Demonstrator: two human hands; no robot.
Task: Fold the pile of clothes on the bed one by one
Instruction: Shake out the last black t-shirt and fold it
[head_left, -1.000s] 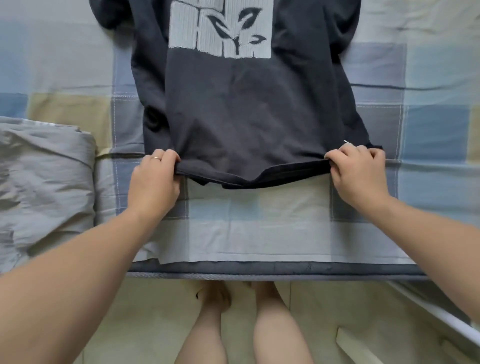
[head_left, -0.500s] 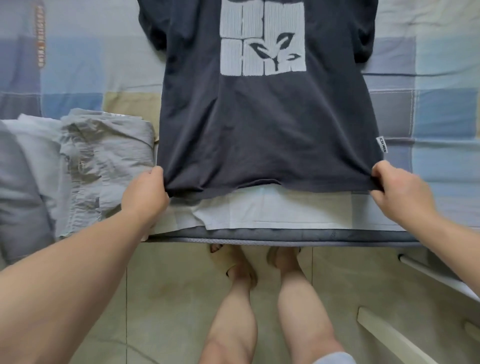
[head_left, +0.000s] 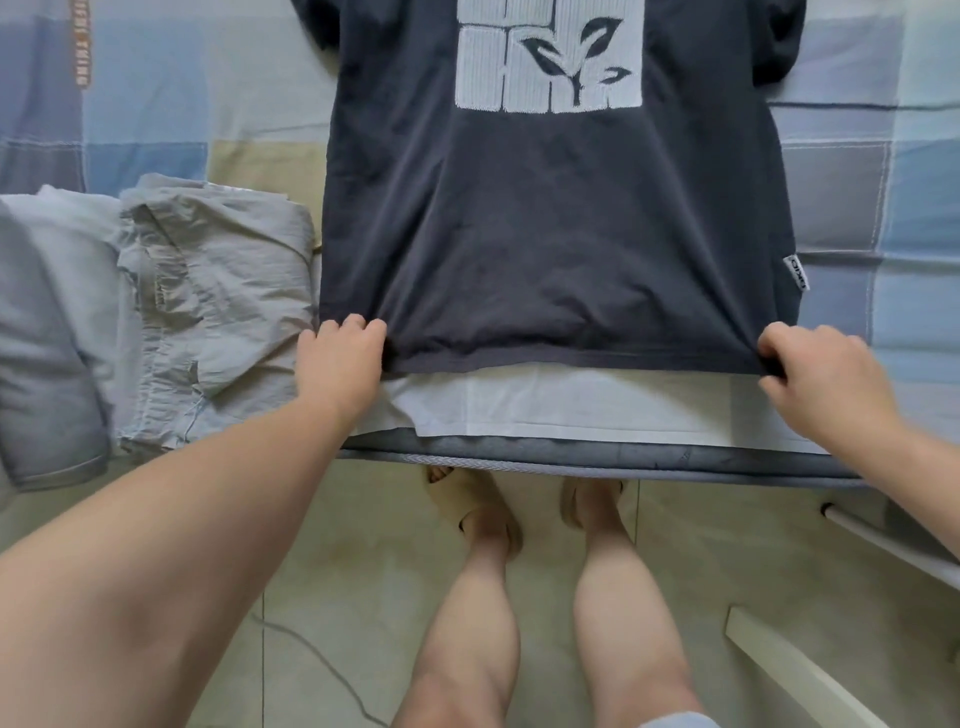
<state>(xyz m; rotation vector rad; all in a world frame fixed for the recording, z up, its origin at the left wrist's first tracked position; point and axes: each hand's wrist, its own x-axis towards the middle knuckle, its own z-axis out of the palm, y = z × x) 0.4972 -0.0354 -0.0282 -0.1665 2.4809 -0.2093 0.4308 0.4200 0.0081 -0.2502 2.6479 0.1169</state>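
A dark grey T-shirt (head_left: 545, 249) with a white square leaf print lies flat on the bed, its hem toward me near the bed's front edge. My left hand (head_left: 340, 361) pinches the hem's left corner. My right hand (head_left: 821, 379) pinches the right corner, fingers curled over the fabric. The hem is stretched straight between them. The top of the shirt runs out of the frame.
Folded light grey garments (head_left: 208, 306) are stacked on the bed to the left of the shirt. The checked bedspread (head_left: 883, 208) shows on both sides. The bed's grey front edge (head_left: 597, 460) is just below my hands, with my legs and tiled floor beneath.
Both hands have pulled the hem toward the bed's front edge and spread apart, so the shirt now lies flatter and wider. The folded grey stack has come into fuller view on the left.
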